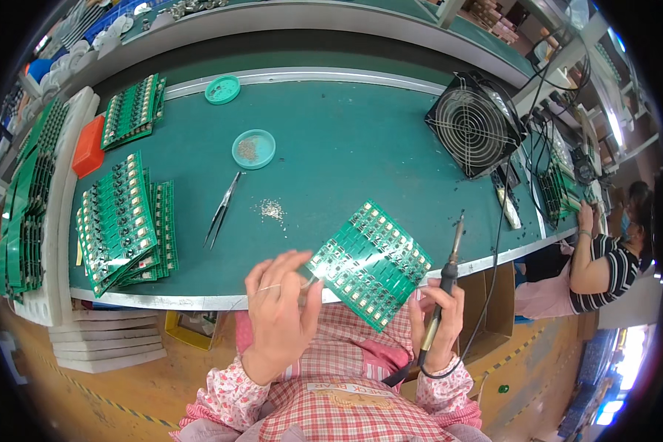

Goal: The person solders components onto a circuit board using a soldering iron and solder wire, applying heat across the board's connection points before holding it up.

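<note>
Now we note left hand (pixel 278 313) pinching corner of green circuit board (pixel 370 263); right hand (pixel 440 324) clenched round soldering iron (pixel 449 269); round green dish (pixel 253 149) behind.

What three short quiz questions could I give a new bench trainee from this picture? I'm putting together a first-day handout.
1. True or false: the right hand holds the soldering iron with its tip pointing up.
2. Which lies on the mat between the board stacks and the loose pile of small parts? A) tweezers B) a fan C) a red tray
3. Fill in: the left hand holds a green ____ by its corner.

Key: 1 true; 2 A; 3 board.
</note>
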The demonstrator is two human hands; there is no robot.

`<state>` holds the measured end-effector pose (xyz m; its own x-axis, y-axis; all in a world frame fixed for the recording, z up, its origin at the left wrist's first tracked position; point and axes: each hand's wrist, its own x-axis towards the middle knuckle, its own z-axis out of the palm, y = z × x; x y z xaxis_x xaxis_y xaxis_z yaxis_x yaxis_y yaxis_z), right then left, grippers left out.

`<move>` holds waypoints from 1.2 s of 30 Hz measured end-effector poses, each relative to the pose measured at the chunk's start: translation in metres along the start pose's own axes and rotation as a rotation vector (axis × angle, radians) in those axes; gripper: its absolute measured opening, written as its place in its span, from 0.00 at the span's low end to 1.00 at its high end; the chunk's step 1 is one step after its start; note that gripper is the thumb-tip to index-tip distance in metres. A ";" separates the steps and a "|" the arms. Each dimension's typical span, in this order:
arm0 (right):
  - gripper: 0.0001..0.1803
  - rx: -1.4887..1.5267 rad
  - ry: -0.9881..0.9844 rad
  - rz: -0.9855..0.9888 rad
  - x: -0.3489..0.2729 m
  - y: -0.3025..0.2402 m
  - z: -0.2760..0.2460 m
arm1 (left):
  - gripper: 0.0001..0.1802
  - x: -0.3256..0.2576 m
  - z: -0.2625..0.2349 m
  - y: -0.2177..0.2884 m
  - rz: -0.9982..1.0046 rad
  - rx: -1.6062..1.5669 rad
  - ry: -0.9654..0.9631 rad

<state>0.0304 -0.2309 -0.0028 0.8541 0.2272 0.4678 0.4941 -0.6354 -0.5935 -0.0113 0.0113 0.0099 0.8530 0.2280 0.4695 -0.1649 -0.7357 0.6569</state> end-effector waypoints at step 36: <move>0.24 0.986 0.010 0.326 0.037 0.006 0.000 | 0.07 0.045 0.013 -0.021 -0.606 -1.019 -0.202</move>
<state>0.0643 -0.2265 0.0113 0.9710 0.1434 0.1914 0.1569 0.2223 -0.9623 0.0368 0.0284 0.0092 0.9744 0.1914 -0.1177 0.0516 0.3193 0.9463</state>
